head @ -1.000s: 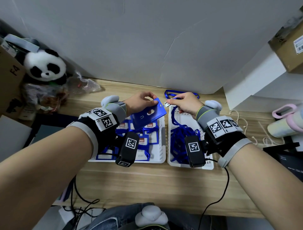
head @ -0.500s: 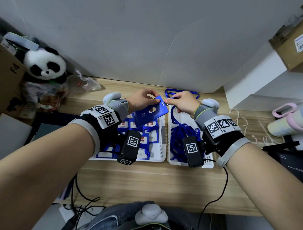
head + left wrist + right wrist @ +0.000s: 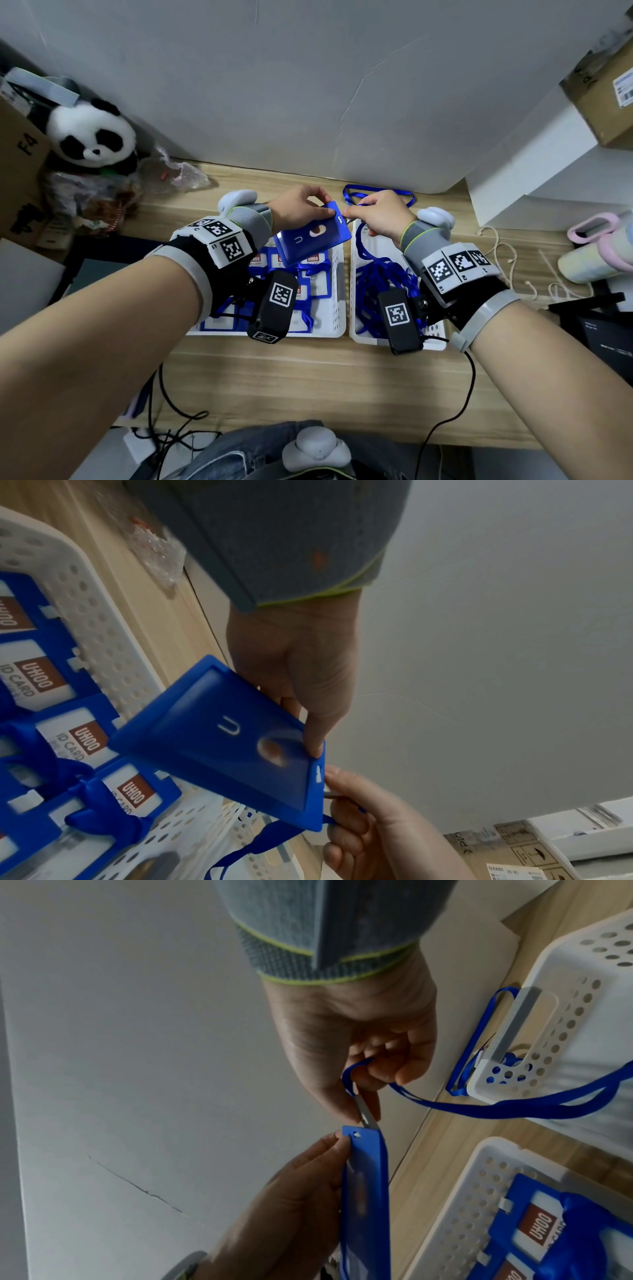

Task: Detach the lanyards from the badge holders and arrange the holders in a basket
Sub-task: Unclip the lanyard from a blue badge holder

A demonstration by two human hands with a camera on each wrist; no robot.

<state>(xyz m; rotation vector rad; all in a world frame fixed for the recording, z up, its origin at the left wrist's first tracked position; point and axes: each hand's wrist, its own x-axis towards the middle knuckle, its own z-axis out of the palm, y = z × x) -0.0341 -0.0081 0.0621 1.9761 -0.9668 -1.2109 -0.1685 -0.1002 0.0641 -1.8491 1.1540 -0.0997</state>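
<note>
Above the baskets [image 3: 337,274], holder [image 3: 313,236] now closer to clip [image 3: 366,1114].

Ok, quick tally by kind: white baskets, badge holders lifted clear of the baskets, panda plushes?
White baskets: 2
Badge holder lifted clear: 1
Panda plush: 1
Total: 4

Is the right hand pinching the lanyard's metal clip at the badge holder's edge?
Yes, the right hand pinches the metal clip right at the blue badge holder.
</note>
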